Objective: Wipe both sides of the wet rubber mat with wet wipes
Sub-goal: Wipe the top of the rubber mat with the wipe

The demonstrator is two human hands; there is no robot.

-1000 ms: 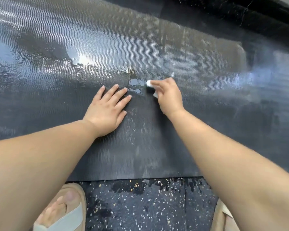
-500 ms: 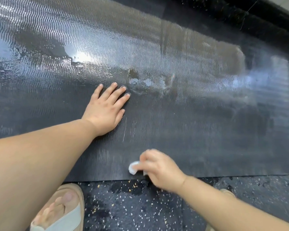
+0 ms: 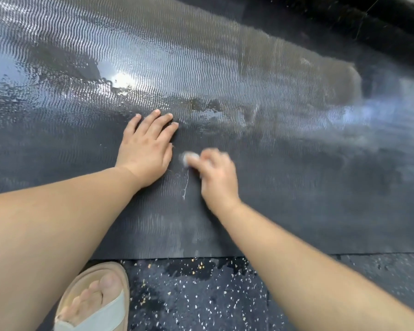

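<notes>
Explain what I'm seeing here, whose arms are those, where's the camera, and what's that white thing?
No machine here: these are a person's two bare arms, filmed by one wide-angle camera worn on their head, looking forward and down. The dark ribbed sheet is a rubber mat, shiny with water farther away, lying on a speckled floor. The left hand rests flat on it, fingers straight. The right hand, blurred, pinches a small white wet wipe against the mat. A sandal shows at the bottom.
</notes>
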